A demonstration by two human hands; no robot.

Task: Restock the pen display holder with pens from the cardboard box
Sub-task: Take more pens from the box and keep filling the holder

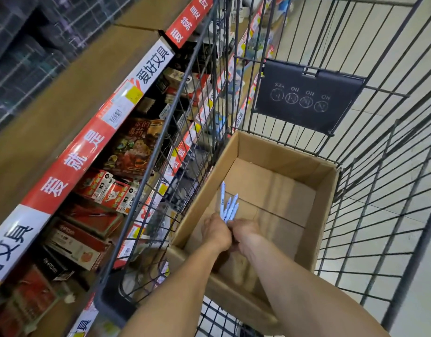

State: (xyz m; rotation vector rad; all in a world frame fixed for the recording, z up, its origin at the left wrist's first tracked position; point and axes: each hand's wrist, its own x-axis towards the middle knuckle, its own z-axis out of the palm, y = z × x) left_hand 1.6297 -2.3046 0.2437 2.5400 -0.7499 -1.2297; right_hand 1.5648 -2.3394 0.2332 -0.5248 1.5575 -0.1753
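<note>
An open cardboard box (324, 188) sits inside a wire shopping cart. Both my hands are down inside the box, side by side. A bunch of several white and blue pens (228, 206) fans out upward from between them. My left hand (217, 233) grips the lower ends of the pens, and my right hand (245, 231) holds the same bunch from the right. The box floor around the hands looks bare. The pen display holder is not distinguishable among the shelf goods.
The wire cart (380, 190) surrounds the box, with a dark fold-down flap (307, 98) at its far end. Store shelves (92, 195) with red and white price strips and boxed stationery run along the left. Pale tiled floor lies to the right.
</note>
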